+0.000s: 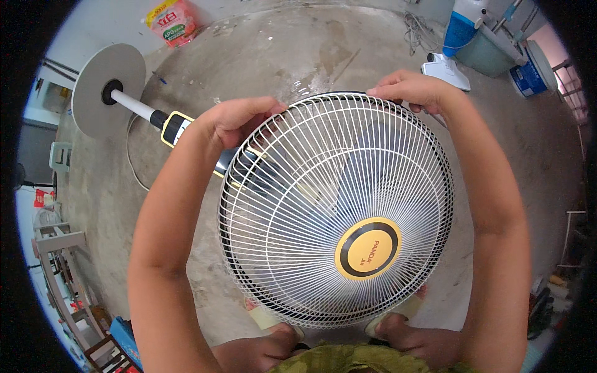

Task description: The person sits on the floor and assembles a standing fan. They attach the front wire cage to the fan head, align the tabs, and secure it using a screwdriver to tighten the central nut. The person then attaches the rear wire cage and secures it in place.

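Observation:
Before me is the head of a pedestal fan, its round white wire front grille (298,248) facing up, with a yellow and black disc (368,247) at the centre. Dim blades show through the wires. My left hand (239,121) is closed on the grille's far left rim, thumb along the top edge and the other fingers partly hidden. On the far right rim, my right hand (413,92) is closed too, its thumb on the edge and its fingers curled below. The fan's white pole (134,105) leads left to a grey round base (87,93) tipped on its side.
At the back left stands a red and yellow detergent pouch (171,23). A blue and white upright floor cleaner (457,46), a grey-green tub (491,53) and a blue bucket (532,71) are at the back right. Wooden furniture (59,242) lines the left, near a pale stool (60,155).

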Demonstrator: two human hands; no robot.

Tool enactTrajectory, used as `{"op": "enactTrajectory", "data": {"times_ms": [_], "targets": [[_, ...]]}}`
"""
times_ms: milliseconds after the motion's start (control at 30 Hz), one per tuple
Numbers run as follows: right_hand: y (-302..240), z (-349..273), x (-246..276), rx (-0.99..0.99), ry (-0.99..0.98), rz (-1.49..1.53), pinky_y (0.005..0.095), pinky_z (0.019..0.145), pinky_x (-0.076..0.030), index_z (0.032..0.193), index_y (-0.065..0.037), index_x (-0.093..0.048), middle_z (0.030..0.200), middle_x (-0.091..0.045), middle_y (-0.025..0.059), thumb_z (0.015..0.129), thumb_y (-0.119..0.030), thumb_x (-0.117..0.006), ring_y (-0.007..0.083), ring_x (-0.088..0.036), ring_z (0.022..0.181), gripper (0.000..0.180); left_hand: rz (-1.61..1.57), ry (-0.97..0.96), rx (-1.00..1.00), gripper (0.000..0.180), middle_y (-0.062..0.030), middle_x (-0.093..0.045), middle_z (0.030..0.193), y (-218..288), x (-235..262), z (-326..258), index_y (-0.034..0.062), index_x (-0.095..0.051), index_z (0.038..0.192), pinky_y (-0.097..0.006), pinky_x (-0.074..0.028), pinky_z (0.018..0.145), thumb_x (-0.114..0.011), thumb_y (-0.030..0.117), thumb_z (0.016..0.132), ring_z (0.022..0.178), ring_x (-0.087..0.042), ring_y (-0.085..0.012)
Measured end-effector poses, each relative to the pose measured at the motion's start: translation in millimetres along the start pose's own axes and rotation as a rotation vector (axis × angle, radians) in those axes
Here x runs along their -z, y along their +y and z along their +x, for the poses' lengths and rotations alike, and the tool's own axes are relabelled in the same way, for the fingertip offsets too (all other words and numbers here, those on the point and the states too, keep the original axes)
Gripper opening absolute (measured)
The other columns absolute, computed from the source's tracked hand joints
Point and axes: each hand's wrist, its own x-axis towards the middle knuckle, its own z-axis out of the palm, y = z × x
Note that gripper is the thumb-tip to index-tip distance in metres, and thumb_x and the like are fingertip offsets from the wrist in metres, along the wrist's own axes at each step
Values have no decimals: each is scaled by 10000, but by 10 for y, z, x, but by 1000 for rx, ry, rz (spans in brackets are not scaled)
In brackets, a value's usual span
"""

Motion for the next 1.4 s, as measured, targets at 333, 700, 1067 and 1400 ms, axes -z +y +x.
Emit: {"op": "enactTrajectory", "data": {"times_ms": [333,700,1067,1400], "targets": [[-266,229,45,349,-210,-116,245,784,-486,1121,-15,-676,975,-703,72,857,-89,-627,106,-625,868,279,162,-205,-183,274,-67,-665,1033,-27,231,-103,-3,-593,1157,-301,-545,796,-592,143,925,894,-649,-159],[-585,120,-44,360,-147,-455,285,840,-494,1115,1,-664,967,-708,115,846,22,-548,168,-646,886,294,531,-338,-273,370,-48,-680,1051,124,379,-149,26,-582,1250,-268,-544,788,-618,102,890,883,-650,-114],[-608,89,-132,520,-54,-646,417,829,-487,1081,-36,-674,1016,-684,164,869,-61,-550,355,-631,944,247,705,-317,-228,364,-92,-689,1030,327,293,-201,-18,-573,1246,-306,-570,770,-607,106,905,849,-672,-163],[-552,26,-115,541,10,-675,410,819,-487,1059,-18,-670,986,-685,169,896,-81,-529,352,-633,921,225,861,-95,-251,442,-29,-675,929,466,-241,-36,26,-647,1139,-286,-497,720,-554,414,948,795,-592,-109]]}}
